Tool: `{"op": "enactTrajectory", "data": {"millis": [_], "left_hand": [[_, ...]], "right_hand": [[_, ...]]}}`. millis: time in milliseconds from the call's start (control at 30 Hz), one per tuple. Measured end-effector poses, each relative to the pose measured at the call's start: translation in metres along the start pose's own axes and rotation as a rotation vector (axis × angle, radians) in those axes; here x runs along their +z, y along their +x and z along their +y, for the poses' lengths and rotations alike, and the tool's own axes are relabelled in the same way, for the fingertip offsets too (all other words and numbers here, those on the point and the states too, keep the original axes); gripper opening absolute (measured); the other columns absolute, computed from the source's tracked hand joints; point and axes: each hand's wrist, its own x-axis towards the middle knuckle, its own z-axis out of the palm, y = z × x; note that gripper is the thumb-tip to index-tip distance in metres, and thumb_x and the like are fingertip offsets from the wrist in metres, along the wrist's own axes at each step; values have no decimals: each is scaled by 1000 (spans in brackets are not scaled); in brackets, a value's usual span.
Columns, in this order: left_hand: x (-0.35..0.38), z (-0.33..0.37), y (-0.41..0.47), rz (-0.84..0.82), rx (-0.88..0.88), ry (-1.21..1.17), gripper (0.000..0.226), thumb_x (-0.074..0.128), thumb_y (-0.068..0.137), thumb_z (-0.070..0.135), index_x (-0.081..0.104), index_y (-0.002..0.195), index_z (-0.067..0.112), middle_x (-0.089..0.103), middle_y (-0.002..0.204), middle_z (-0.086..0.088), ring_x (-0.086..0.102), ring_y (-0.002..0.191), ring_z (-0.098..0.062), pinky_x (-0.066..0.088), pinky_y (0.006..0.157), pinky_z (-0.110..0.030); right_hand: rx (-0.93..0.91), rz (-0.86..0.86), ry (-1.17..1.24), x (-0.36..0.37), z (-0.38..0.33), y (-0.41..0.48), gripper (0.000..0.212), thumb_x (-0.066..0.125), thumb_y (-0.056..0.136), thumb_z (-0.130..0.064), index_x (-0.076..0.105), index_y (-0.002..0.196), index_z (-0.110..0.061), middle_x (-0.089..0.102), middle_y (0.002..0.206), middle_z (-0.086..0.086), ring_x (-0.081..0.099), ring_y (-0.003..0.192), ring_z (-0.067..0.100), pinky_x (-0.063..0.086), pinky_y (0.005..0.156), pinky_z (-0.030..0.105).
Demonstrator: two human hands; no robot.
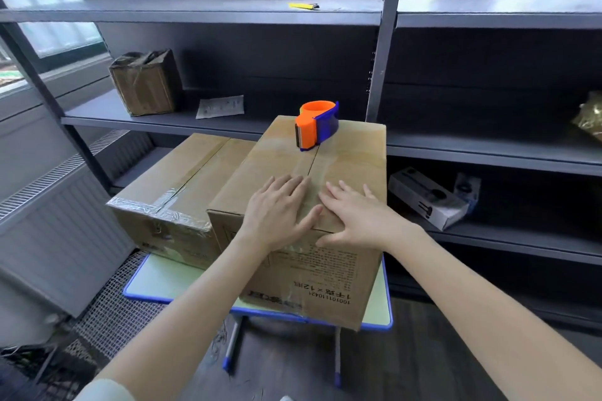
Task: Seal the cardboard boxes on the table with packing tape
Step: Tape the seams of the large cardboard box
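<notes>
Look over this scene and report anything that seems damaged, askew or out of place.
The left box has crumpled, wrinkled tape over its near edge. The right box juts past the table's front edge. A small box on the shelf looks battered.

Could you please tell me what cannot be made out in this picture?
All in the head view.
- The near box: the seam's near end lies under the left hand and right hand, so tape there is unseen.
- Its far side: hidden behind its own top and the tape dispenser.
- The yellow object on the upper shelf: too small to identify.
- The gold object: cut off by the right edge.
</notes>
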Motion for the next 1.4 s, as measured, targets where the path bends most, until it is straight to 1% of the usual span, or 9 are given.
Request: {"op": "enactTrajectory", "data": {"millis": [200,600,700,767,833,900,1000,1167,1400], "left_hand": [[11,17,17,67,-4,-13,66,28,89,56,67,112,8,68,111,-9,63,102,-27,49,88,-37],[13,18,48,3,6,12,80,7,84,63,58,121,15,59,123,-4,51,113,-24,42,89,-33],[7,6,56,-31,26,-71,58,25,94,55,61,120,18,59,124,2,49,115,-21,42,83,-32],[0,-5,62,-35,-4,-197,43,37,96,44,67,111,17,61,116,3,53,106,-17,45,77,-29],[-5,-17,70,-35,-96,-373,33,45,96,34,67,111,16,62,113,3,56,96,-12,45,70,-22],[-9,-28,81,-57,-202,-575,28,50,96,28,65,115,15,63,111,3,58,90,-11,44,65,-16],[-12,-43,98,-17,-304,-757,27,53,95,21,61,119,13,63,117,-2,55,93,-8,45,76,-20],[-12,-59,122,21,-396,-772,33,54,94,15,56,126,7,59,125,-7,56,110,-17,42,83,-21],[9,-70,149,7,-416,-777,42,58,91,16,51,131,7,58,127,-7,56,112,-18,44,88,-23]], "right_hand": [[-53,-14,-3,-7,28,-1,81,52,89,-48,6,150,-23,-4,158,-5,-5,145,17,0,118,41],[10,100,52,-2,43,5,63,46,95,-42,20,149,-22,6,157,-9,2,145,10,3,119,36],[39,73,195,-16,41,7,53,44,97,-40,34,145,-20,25,153,-7,18,143,13,14,117,34],[74,103,260,-28,44,15,43,46,96,-36,51,133,-14,49,139,-1,43,128,19,34,107,35],[120,151,273,-41,47,25,40,47,96,-34,54,131,-16,54,134,-1,52,115,14,41,97,29],[157,203,241,-51,50,40,42,48,96,-31,49,136,-17,48,140,-1,45,125,14,36,102,28],[180,285,169,-62,53,64,42,47,97,-21,44,138,-13,44,143,4,39,132,18,31,106,28],[174,362,70,-72,63,106,50,45,95,-6,35,144,-11,36,149,6,31,137,19,27,110,29],[182,414,49,-68,72,157,58,39,95,0,20,149,-12,15,157,7,12,144,24,18,116,34]]}}
